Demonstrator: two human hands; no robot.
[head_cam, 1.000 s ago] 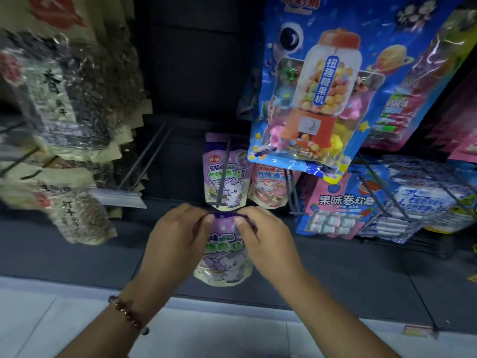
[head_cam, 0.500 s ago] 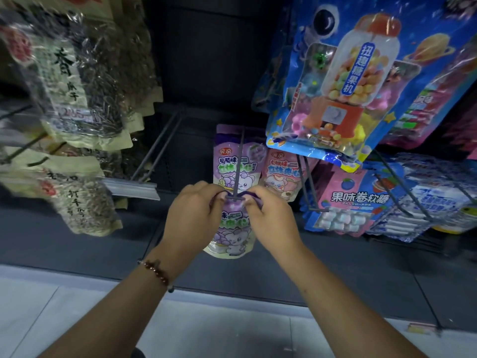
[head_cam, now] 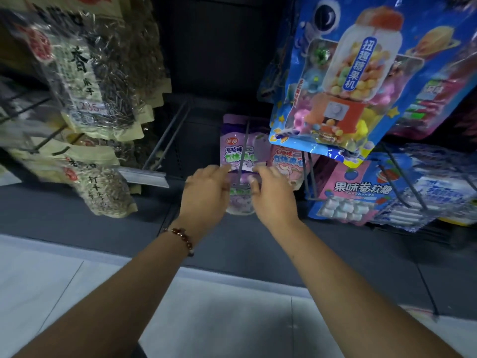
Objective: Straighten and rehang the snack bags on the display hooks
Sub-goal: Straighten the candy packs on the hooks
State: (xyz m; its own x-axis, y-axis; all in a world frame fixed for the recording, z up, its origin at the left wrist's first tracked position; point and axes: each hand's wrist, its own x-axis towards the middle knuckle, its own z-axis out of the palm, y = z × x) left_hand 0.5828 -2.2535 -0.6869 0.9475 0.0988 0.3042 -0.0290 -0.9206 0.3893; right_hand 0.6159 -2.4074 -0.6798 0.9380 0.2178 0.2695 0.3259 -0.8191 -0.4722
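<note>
Head view: I see my left hand (head_cam: 206, 188) and right hand (head_cam: 273, 195) pinching the top corners of a small purple cartoon-printed snack pouch (head_cam: 240, 202), held at the tip of the grey metal display hook (head_cam: 241, 164).

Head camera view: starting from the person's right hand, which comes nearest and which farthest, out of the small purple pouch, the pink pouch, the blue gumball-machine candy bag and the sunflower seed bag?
From the right hand:
1. Small purple pouch, gripped between both hands, just to its left.
2. Pink pouch, hanging just above and behind.
3. Blue gumball-machine candy bag, higher, upper right.
4. Sunflower seed bag, far upper left.
</note>
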